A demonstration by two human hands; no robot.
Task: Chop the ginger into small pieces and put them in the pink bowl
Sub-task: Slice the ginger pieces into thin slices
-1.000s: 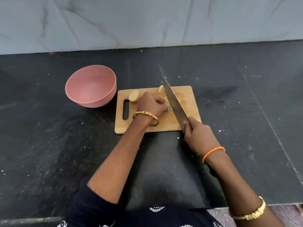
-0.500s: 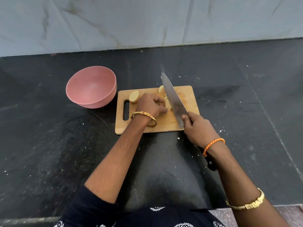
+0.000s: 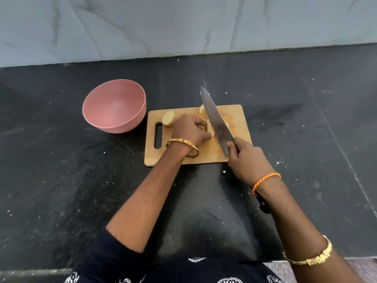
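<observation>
Since the frames a second back, our right hand [image 3: 247,160] has drawn the knife [image 3: 216,121] nearer to us along the wooden cutting board [image 3: 234,117], and the blade's heel now sits close to the board's near right corner rather than past its edge. Our right hand grasps the knife where blade meets handle, thumb laid along the flat of the steel; only the dark butt of the handle [image 3: 264,207] peeks out below the wrist, just past the orange thread bracelet [image 3: 265,180].

Our left hand [image 3: 190,130] curls over a ginger piece [image 3: 210,129] in the middle of the board, fingertips tucked, holding it steady against the blade. Most of that piece is covered by our fingers and the blade, so we cannot tell its shape or how far the cut has gone. A gold bangle [image 3: 182,147] circles this wrist.

Another ginger chunk [image 3: 168,118] lies loose at the board's far left, above the handle slot [image 3: 158,135]. A third pale bit [image 3: 202,109] shows at the far edge, half hidden behind the blade.

Left of the board, just apart from it, the pink bowl [image 3: 114,106] stands upright on the black stone counter [image 3: 61,180]. Our dark patterned garment is cut off at the bottom edge.
</observation>
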